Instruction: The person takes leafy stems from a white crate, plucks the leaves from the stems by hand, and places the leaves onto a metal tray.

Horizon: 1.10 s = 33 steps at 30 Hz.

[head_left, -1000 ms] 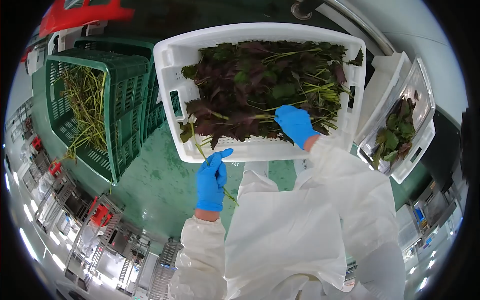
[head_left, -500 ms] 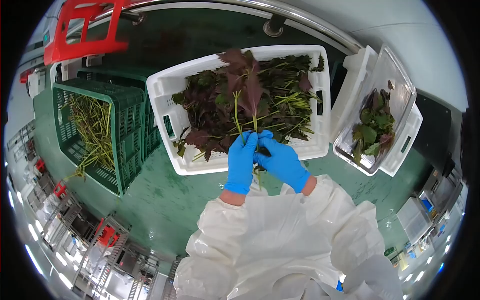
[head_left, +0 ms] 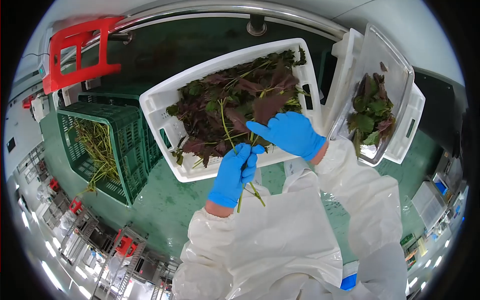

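Note:
My left hand [head_left: 232, 172], in a blue glove, is closed around thin green perilla stems [head_left: 255, 194]. Their lower ends stick out below the fist, and a bare stem [head_left: 224, 122] rises above it. To the right, my gloved right hand [head_left: 292, 134] has its fingers curled, one pointing left. Purple perilla leaves [head_left: 270, 107] rise from its fingertips and seem pinched there, though the grip itself is hidden. Both hands are over the near side of a white crate [head_left: 195, 172] heaped with purple and green leafy stems [head_left: 210, 102].
At left, a green crate [head_left: 120, 130] holds bare stems [head_left: 95, 150]. On the right, a clear tray [head_left: 395, 60] with picked leaves [head_left: 371, 112] rests on a white crate [head_left: 415, 120]. A red plastic frame [head_left: 102, 45] and a metal rail [head_left: 215, 7] are at the back.
My hands have moved apart: the right went up and rightward with purple leaves beside it, while the left came down slightly with the stems. The view has also shifted a little.

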Tool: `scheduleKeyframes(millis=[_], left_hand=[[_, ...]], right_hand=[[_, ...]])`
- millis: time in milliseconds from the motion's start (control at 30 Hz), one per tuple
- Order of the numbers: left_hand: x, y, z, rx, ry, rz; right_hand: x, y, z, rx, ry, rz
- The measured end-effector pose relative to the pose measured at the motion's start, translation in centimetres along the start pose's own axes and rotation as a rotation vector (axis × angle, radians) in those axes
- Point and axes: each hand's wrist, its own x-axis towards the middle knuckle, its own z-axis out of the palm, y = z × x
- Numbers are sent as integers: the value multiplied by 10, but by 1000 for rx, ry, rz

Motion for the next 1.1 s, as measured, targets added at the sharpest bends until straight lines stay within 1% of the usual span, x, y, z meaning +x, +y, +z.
scheduleKeyframes(millis=[100, 133, 200, 233, 300, 333, 400, 500, 600, 700, 767, 833, 900, 1000, 1100], left_hand=[[4, -1, -2, 64, 82, 22], [6, -2, -2, 81, 103, 33], [6, 2, -1, 212, 135, 78], [6, 4, -1, 280, 150, 100], [14, -9, -3, 304, 197, 194], [16, -13, -4, 316, 221, 241], [14, -7, -2, 411, 239, 263], [9, 1, -5, 509, 310, 286], [7, -2, -17, 570, 381, 276], [11, -1, -22, 666, 380, 289], [8, -4, -25, 763, 380, 316], [7, -6, -26, 872, 386, 372], [2, -2, -26, 991, 396, 410], [-1, 0, -30, 1106, 402, 441], [2, -8, -36, 1174, 394, 511]], right_hand=[[-10, -5, -6, -134, 22, -40], [-11, -6, -5, -132, -3, -31], [-13, -6, 1, -128, -53, -15], [-12, -8, 2, -44, -117, 27], [-10, -15, 4, 126, -246, 116], [-11, -20, 8, 296, -101, 293], [-13, -30, 15, 631, 198, 642], [-23, 5, 4, 1090, 69, 969], [-22, -15, -8, 618, 76, 751], [6, -27, -30, 577, -239, 471], [13, -28, -19, 363, -252, 248], [14, -24, 1, 231, -238, 110], [14, -23, 14, 192, -209, 54], [15, -29, 9, 84, -266, -31], [11, -32, 18, 81, -296, 6]])
